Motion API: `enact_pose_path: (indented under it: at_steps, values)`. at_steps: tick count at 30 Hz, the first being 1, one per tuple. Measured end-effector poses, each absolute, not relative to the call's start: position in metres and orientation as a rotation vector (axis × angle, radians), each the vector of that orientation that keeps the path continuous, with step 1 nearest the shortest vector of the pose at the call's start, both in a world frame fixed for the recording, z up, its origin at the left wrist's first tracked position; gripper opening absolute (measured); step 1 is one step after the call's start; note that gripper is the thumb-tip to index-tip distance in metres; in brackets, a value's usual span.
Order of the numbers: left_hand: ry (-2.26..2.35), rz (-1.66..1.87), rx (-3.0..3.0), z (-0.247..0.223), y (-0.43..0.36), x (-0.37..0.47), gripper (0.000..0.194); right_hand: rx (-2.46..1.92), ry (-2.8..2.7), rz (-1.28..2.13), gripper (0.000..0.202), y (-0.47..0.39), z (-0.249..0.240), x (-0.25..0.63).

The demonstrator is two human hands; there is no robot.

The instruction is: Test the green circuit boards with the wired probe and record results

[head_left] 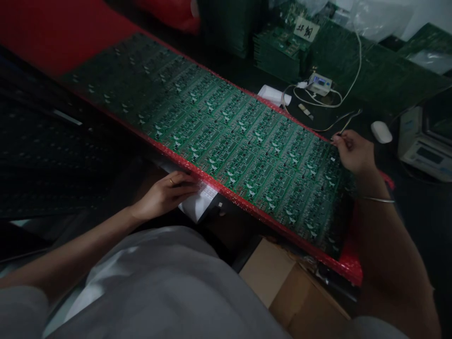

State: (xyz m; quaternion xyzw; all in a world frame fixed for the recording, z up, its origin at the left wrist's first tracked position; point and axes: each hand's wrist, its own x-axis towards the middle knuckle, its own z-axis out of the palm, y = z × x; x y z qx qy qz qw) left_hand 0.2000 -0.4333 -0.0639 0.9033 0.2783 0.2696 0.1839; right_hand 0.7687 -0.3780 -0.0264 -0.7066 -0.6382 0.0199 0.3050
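Long rows of green circuit boards lie side by side on a red bubble-wrap sheet. My right hand is at the far right edge of the boards, thumb and fingers pinched on the end of a thin cable; its very tip is hidden by the fingers. At the near edge of the red wrap, my left hand rests with fingers stretched out and loosely together. A printed white paper hangs beside its fingertips under the edge.
Behind the boards are a small meter with a screen and cables, a white paper roll, and a stack of green boards with a handwritten label. A white mouse and scale stand right. A cardboard box is below.
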Motion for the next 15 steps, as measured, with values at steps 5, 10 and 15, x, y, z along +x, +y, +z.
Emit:
enact_pose_path:
  at_steps: [5, 10, 15]
  values:
    - [0.841, 0.747, 2.483, -0.063, -0.434, 0.201, 0.019, -1.841, -1.701, 0.091, 0.011, -0.378, -0.028, 0.771]
    - [0.835, 0.767, 2.555, -0.065, -0.436, 0.200, 0.018, -1.829, -1.714, 0.086, 0.015, -0.378, -0.032, 0.775]
    - [0.740, 0.710, 2.714, -0.076, -0.443, 0.190, 0.051, -1.850, -1.731, 0.061, 0.021, -0.379, -0.033, 0.776]
